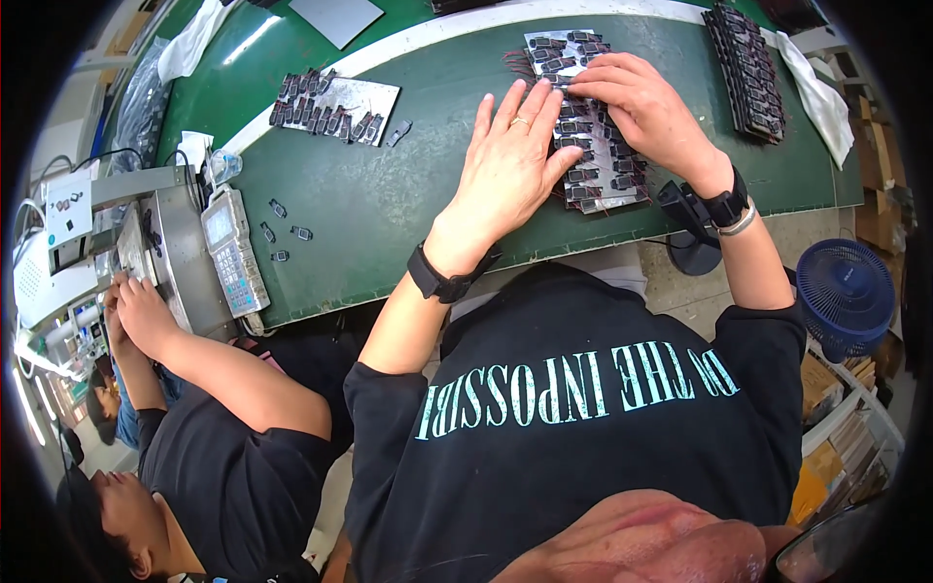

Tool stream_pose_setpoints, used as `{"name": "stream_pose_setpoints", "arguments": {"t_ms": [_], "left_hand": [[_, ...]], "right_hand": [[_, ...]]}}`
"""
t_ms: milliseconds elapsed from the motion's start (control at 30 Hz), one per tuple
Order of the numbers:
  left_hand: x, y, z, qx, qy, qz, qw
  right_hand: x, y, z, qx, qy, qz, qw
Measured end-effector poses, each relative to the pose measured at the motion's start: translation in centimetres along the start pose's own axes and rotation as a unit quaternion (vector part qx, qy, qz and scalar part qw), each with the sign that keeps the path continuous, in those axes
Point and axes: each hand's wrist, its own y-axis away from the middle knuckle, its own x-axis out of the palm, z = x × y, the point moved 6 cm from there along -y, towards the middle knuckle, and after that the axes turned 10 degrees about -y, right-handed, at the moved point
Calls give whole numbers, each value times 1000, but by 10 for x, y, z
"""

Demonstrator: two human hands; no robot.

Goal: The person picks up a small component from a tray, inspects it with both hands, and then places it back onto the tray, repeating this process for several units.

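Module-laden board [598, 155] on bench [437, 97]; second board [379, 97] left, module stack [746, 78] right; loose modules [301, 233] beside keypad device [233, 253].

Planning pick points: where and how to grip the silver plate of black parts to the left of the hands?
I'd take the silver plate by its bare upper right corner, from the right: black parts crowd its left and lower edges, and a loose part lies by the lower right corner.

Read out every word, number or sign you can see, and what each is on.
Black shirt: large pale-green capitals, upside down; wording not copied.
Keypad device: key markings too small to read.
Blue fan: hub mark too small to read.
White box: marks unreadable.
Small black parts: nothing readable.
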Motion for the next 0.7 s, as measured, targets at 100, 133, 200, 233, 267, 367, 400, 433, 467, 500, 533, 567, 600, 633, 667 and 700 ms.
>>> {"name": "stream_pose_setpoints", "arguments": {"t_ms": [100,133,200,233,267,367,400,433,467,500,533,567,600,633,667,700], "left_hand": [[-2,-1,-2,-10,29,-17,999],[-3,-1,-2,-14,43,-26,999],[-3,1,-2,-11,34,-24,999],[-3,2,0,-10,23,-23,999],[-4,4,1,-9,12,-23,1000],[-11,14,-3,13,2,-16,1000],[-12,17,-5,24,-2,-13,1000],[-10,18,-6,24,-2,-12,1000],[-8,19,-7,23,1,-13,1000],[-6,21,-9,23,3,-14,1000],[-5,21,-10,23,6,-15,1000],[-4,21,-10,23,6,-14,1000],[-4,20,-10,16,8,-17,1000],[-4,20,-10,9,10,-19,1000],[-5,19,-10,2,11,-22,1000],[-7,20,-11,3,11,-21,1000]], "right_hand": [[3,0,0,3,-1,-8,1000],[3,-1,-1,3,-2,-14,1000],[0,0,1,5,-4,-20,1000],[-2,-1,5,9,-6,-16,1000],[-5,-1,10,13,-9,-12,1000],[-5,10,25,19,-10,0,1000],[-4,15,30,20,-9,8,1000],[-2,17,33,20,-8,16,1000],[0,18,33,21,-8,16,1000],[1,18,34,21,-4,13,1000],[3,17,35,21,0,9,1000],[3,17,34,22,4,5,1000],[4,18,34,22,4,6,1000],[4,18,33,19,4,-2,1000],[4,18,33,16,4,-10,1000],[3,19,34,13,3,-18,1000]]}}
